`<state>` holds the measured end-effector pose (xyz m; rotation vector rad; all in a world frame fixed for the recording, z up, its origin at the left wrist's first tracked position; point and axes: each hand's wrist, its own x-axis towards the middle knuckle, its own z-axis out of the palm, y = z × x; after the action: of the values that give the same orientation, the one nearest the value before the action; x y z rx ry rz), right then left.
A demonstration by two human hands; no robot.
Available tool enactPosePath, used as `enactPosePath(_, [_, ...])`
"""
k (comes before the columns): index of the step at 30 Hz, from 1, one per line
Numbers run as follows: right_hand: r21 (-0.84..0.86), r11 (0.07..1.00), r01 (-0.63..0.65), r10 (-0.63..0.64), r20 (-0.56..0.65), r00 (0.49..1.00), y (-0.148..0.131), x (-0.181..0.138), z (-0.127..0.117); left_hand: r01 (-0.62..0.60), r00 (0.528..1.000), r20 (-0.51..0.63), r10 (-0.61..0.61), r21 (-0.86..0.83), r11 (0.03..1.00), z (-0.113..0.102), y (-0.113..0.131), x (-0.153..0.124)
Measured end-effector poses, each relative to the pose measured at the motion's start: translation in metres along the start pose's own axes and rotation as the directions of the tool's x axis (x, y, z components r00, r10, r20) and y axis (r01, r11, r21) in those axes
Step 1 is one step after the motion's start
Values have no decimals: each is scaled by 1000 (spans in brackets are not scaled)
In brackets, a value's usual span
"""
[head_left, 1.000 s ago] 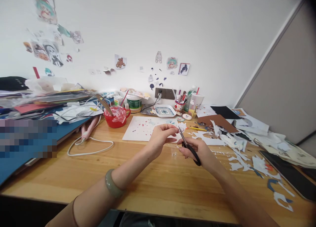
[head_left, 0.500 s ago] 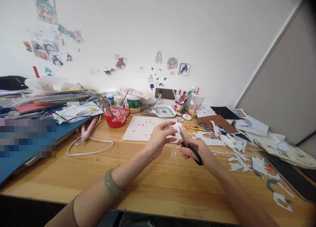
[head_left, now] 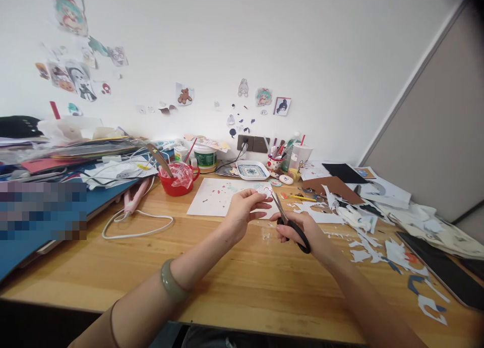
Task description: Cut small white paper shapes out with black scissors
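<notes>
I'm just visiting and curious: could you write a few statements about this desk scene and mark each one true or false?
1. The right hand holds scissors with black handles. True.
2. The left hand is empty. False: it holds a small paper piece.
3. A greenish bangle circles the left forearm. True.
4. The red mug stands to the right of the patterned tray. False: it stands to the left.
5. A picture of a brown bear is on the wall. True.
</notes>
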<state>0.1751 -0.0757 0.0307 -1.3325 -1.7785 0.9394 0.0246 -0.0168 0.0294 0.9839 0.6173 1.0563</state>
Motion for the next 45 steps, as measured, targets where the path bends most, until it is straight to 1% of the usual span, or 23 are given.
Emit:
enactPosePath(5, [-32,999,12,-13,-33,999,4,1,2,-19,1000,-18,19,7,1000,2,-3,-1])
enactPosePath(12, [-55,997,44,-48,-78,996,8,1,4,19,999,28,-19,4,1000,6,-8,-3])
enactPosePath(20, [-51,998,46,-49,-58,997,2,0,2,33,995,90,-33,9,999,6,-7,-5])
enactPosePath(26, [-59,997,48,-50,-36,998,0,-1,2,43,997,65,-44,19,999,6,-8,-4])
enactPosePath(31, [-51,997,55,-57,-38,998,-1,-1,2,48,997,67,-50,26,998,6,-8,-3])
enactPosePath(37, [-50,997,59,-61,-44,997,1,0,2,49,995,83,-51,26,998,4,-8,-4])
enactPosePath(45, [-40,999,32,-34,-52,998,0,1,1,48,993,110,-50,20,999,4,-10,-4])
